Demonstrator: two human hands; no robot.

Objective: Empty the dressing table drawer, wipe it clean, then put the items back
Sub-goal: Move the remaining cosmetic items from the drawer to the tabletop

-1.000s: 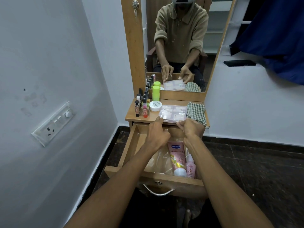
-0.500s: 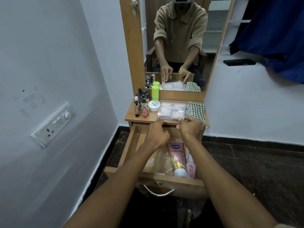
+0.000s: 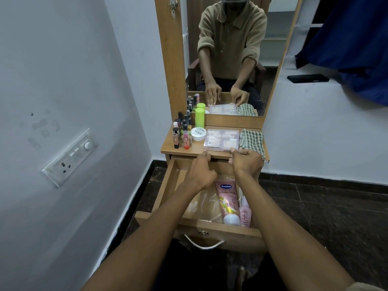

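A tall mirror in a wooden frame (image 3: 172,85) rises at the far side and reflects the seated person in a tan collared top. Below it, the small wooden worktop (image 3: 196,149) carries the removed items, and the open wooden drawer (image 3: 165,185) with a curved metal handle (image 3: 204,244) juts toward the near side. On the right end of the worktop lies a green-and-white checked cloth (image 3: 252,140). Just left of it sits a flat clear plastic compartment box (image 3: 222,139), at the near edge of the worktop. The left hand (image 3: 200,172) is curled, its fingertips (image 3: 206,155) at the box's near left corner. The right hand (image 3: 246,162) pinches the box's near right corner; whether either hand bears its weight cannot be told. Far left on the worktop stand a lime green cylindrical bottle (image 3: 199,117), a round white jar (image 3: 198,133) and a cluster of small nail polish bottles (image 3: 181,131). Inside the drawer, toward the right, lie a pink Vaseline lotion tube with a white cap (image 3: 227,202) and, touching its right side, a smaller pink bottle (image 3: 245,213). A crumpled clear plastic bag (image 3: 204,206) lies to the left of the tube.
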